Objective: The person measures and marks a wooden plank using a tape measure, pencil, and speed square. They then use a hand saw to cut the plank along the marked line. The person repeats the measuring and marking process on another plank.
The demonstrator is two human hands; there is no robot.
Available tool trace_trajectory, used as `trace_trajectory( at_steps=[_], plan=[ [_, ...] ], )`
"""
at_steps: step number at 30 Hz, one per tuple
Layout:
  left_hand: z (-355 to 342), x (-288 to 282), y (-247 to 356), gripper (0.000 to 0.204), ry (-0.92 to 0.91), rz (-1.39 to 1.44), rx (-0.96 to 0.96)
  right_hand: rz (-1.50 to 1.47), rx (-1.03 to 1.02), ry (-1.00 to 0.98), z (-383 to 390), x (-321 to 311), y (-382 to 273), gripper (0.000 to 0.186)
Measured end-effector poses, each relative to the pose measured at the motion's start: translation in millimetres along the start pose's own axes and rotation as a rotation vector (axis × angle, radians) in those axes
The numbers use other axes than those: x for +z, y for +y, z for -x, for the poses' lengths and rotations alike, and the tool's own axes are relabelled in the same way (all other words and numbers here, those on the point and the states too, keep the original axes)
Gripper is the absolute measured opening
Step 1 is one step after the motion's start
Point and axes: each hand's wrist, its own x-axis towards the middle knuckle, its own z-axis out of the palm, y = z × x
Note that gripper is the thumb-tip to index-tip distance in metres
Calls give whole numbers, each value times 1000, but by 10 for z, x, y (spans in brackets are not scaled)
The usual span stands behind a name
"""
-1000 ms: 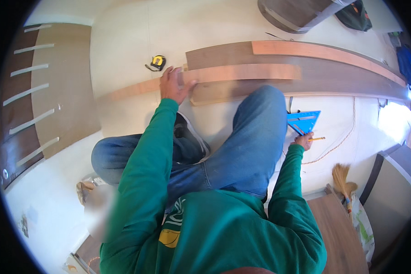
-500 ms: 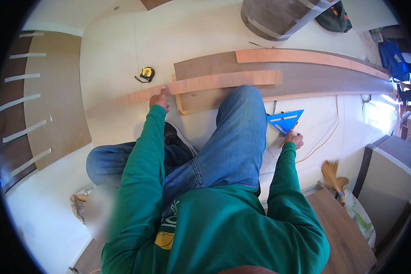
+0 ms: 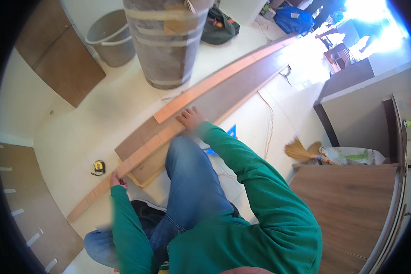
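My left hand (image 3: 119, 180) is closed on a long pale wooden strip (image 3: 139, 157) that slants across a wider grey-brown board (image 3: 245, 86). My right hand (image 3: 192, 119) rests on the upper part of that strip, fingers apart and slightly bent. A second orange-toned strip (image 3: 199, 92) lies along the board's far side, and a lighter piece (image 3: 145, 174) shows beneath the near end. A blue triangular square (image 3: 231, 131) is partly hidden behind my right arm and knee. A yellow-black tape measure (image 3: 99, 166) sits on the floor left of the strip.
A wrapped cylinder (image 3: 164, 50), grey bucket (image 3: 112, 39), dark bag (image 3: 220, 28) and blue bag (image 3: 291, 20) stand beyond the boards. Panels (image 3: 59, 55) are at left. A broom (image 3: 301, 150) and wooden panel (image 3: 342, 205) are at right. Another person (image 3: 360, 36) appears in the bright opening.
The view has turned to the right. My right hand has let go of the blue square and moved forward onto the strip. My left hand remains on the strip's near part.
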Motion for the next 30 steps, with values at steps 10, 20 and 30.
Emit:
trace_trajectory(
  at_steps=[10, 20, 30],
  plan=[
    [1976, 1136, 401, 42, -268, 437, 522, 30, 230, 610, 285, 207, 855, 77],
    [3295, 1440, 1025, 19, -622, 304, 1398, -178, 390, 868, 476, -495, 639, 91],
    [5259, 1413, 2180, 55, -897, 539, 1585, -608, 143, 766, 310, -1676, -692, 73]
  ],
)
